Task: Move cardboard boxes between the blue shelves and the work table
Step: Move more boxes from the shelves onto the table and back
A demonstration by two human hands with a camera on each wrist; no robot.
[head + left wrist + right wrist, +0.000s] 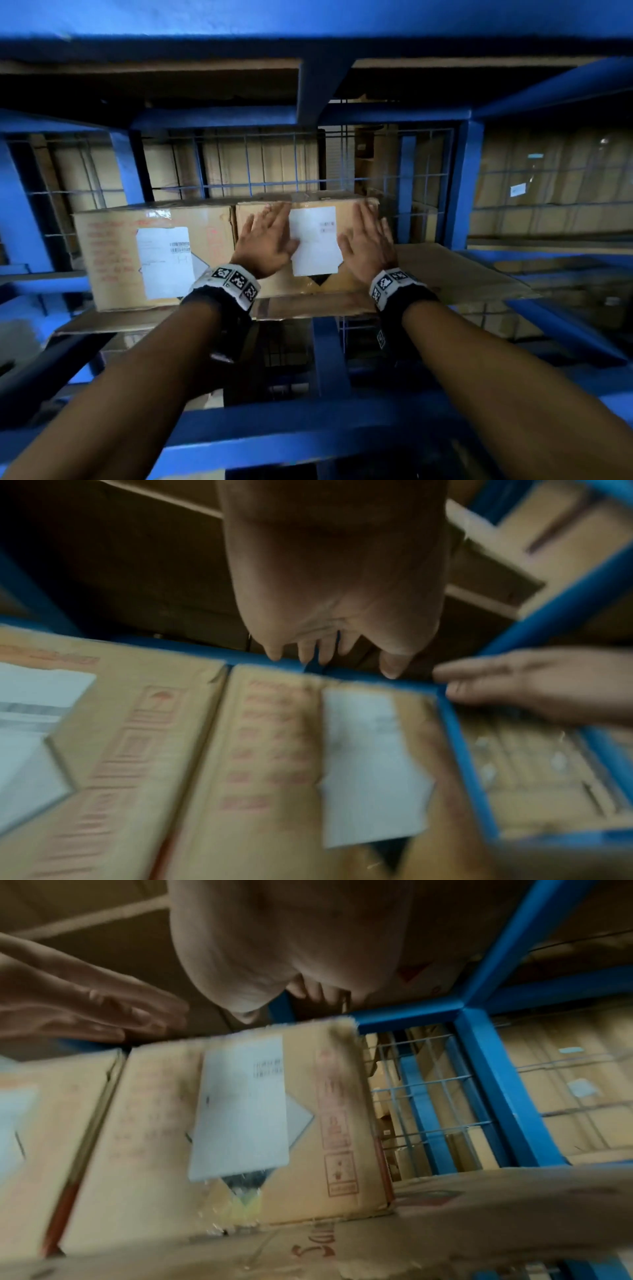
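Two brown cardboard boxes stand side by side on a blue shelf point(463, 185) lined with cardboard. The right box point(347, 219) point(277, 764) point(157, 1123) carries a white label point(315, 240). My left hand point(269, 234) point(335, 574) lies with straight, spread fingers over the box's front face, left of the label. My right hand point(368, 240) point(291, 947) is spread the same way at the right of the label, fingertips near the top edge. Neither hand curls round anything. The left box point(113, 260) touches the right box's side.
Wire mesh point(267, 164) closes the back of the shelf, with more cartons behind it. A bare stretch of cardboard liner point(455, 270) lies right of the box. A blue beam point(325, 78) runs overhead and lower blue rails point(329, 359) cross below my forearms.
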